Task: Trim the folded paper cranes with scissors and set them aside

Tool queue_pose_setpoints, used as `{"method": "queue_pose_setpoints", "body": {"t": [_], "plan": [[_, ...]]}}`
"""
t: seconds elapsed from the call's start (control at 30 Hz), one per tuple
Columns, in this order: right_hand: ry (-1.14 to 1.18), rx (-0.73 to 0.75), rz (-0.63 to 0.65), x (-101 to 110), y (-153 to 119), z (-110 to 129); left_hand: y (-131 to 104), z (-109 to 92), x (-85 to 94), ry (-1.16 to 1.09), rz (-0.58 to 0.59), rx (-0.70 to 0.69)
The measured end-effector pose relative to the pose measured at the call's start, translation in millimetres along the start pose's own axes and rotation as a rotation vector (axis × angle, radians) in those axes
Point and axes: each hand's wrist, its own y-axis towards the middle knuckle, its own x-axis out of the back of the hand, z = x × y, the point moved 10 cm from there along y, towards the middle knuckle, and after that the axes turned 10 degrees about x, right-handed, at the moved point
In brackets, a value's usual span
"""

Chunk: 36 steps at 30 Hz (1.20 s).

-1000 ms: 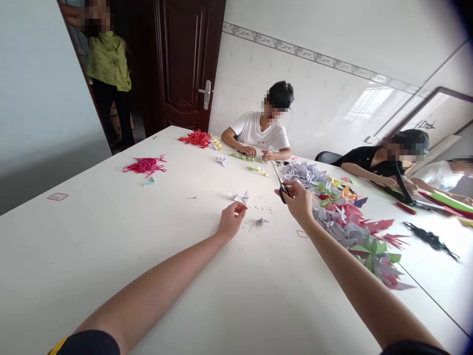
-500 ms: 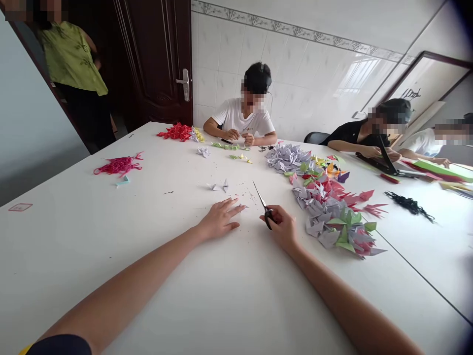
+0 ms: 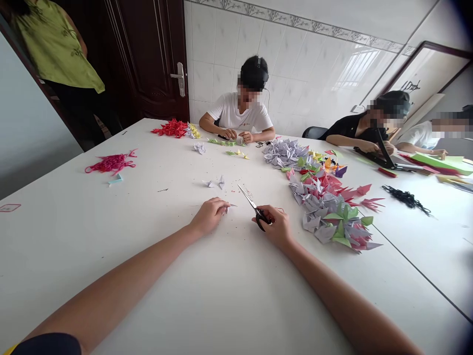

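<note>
- directions are as seen in the head view, with twelve o'clock at its top
- the left hand (image 3: pixel 210 216) is mostly closed, thumb and fingertips pinched on a small pale grey folded-paper piece (image 3: pixel 229 205), low over the white tabletop (image 3: pixel 229 296); the fingers hide much of the piece
- the right hand (image 3: pixel 276 226) is curled around the black handles of a pair of scissors with slim silver blades (image 3: pixel 254 204); the blades look nearly together and point to between ten and eleven o'clock
- the scissors and the paper piece are apart, the piece at nine o'clock from the handles
- two small pale folded-paper shapes (image 3: pixel 221 182) lie near the left hand, at twelve o'clock from it, with tiny dark scraps about
- a tangle of bright pink cord (image 3: pixel 111 164) lies at ten o'clock from the left hand, a light blue strip (image 3: pixel 116 180) just beside it
- a pile of red folded paper (image 3: pixel 172 128) is at eleven o'clock from that hand
- a long heap of grey, pink and green folded paper (image 3: pixel 325 197) starts at two o'clock from the right hand
- a bundle of black cord (image 3: pixel 405 197) lies beyond the heap, nearly at three o'clock
- a person in a white t-shirt (image 3: pixel 242 116) sits across the table at twelve o'clock, hands near green folded paper (image 3: pixel 221 142)
</note>
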Motion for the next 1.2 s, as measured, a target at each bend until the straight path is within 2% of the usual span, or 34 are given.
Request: {"method": "queue_pose_setpoints", "body": {"t": [0.13,0.4,0.67,0.77,0.87,1.03,1.2], "plan": [[0.007,0.009,0.028,-4,-2,-1,0,0,6.3,0.019,-0.049,-0.004],[0.029,0.024,0.065,-8,-2,0,0,0,5.0,0.048,-0.057,-0.013],[0.069,0.055,0.054,-5,-3,7,8,28,29.7,-0.509,-0.189,0.166],[0.054,0.079,0.018,-1,-4,11,9,33,31.9,-0.617,-0.187,0.202],[0.046,0.090,0.002,1,-3,16,9,28,31.0,-0.664,-0.157,0.177],[0.081,0.041,0.112,-13,-5,23,8,23,29.5,-0.674,-0.150,0.162],[0.074,0.075,0.215,-24,-8,37,6,26,29.8,-0.641,-0.193,0.178]]}}
